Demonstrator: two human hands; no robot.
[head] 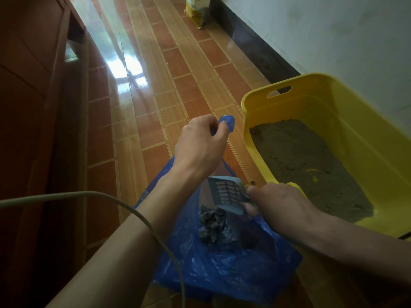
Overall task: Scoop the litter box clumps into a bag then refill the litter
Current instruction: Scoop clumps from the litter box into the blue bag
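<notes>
Blue plastic, thin and crinkled, forms the bag (224, 258) that sits on the tiled floor (142, 121) between the person's two forearms. It looks light, limp and slippery, so it likely collapses unless its mouth is held up by a handle. The left hand (200, 145) does just that: its grip is closed, fingers and thumb pinching one bunched handle (228, 123) and lifting it above the bag. Just below and to the right of that grip, the right hand (280, 205) has its fingers wrapped around the handle of a grey-blue slotted scoop (226, 193), tilted over the bag's opening. The scoop looks stiff and light. Dark grey clumps (211, 225) lie inside the bag, directly under the scoop; they look crumbly. Beyond the right hand's grip, touching distance away, stands the yellow litter box (333, 103), with a shallow bed of brownish litter (311, 165). Far beyond both grips, against the wall, a yellow sack (196, 10) stands, possibly fresh litter.
</notes>
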